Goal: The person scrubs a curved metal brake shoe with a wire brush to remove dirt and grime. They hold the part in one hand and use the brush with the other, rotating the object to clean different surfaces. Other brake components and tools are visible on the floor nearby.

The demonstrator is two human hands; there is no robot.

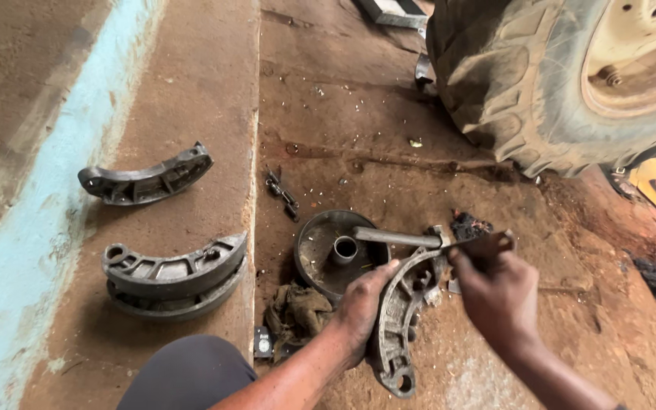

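Left hand (364, 304) grips 1 brake shoe (398, 323) upright on the ground; right hand (497, 292) clenches a dark tool (487, 244) against it. 3 more brake shoes (168, 269) lie nearby, beside 1 round metal pan (314, 254).

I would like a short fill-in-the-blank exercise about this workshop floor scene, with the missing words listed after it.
1. The left hand steadies a curved brake shoe that stands on the ____.
2. On the raised concrete strip at the left, two shoes lie ____, and one more lies apart.
3. The right hand grips a dark ____.
4. Beyond the hands stands a large muddy ____.

Missing words: ground; stacked; tool; tyre
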